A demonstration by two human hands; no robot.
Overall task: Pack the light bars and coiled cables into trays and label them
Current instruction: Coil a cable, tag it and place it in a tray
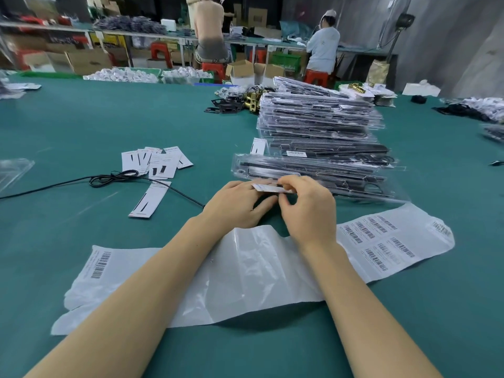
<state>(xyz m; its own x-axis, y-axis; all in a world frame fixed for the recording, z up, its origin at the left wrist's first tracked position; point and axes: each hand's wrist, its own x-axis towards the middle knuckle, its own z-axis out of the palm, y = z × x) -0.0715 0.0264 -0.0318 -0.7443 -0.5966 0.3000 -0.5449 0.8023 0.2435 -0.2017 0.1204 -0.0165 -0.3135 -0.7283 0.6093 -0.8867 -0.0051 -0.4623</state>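
Both hands meet over the green table in front of a clear tray (313, 170) packed with black light bars. My left hand (237, 205) and my right hand (305, 205) pinch a small barcode label (268, 188) between their fingertips, just at the tray's near edge. Behind it rises a tall stack of filled clear trays (319, 115). A long label backing sheet (245, 271) lies under my forearms, with barcode stickers (379, 241) left on its right end. A black coiled cable (114, 178) lies to the left.
White printed cards (156, 162) lie scattered left of the trays, one more (150, 200) nearer me. Brass and black hardware (240, 100) sits behind the stack. A clear bag (13, 170) lies at the far left. Two people work at benches in the back.
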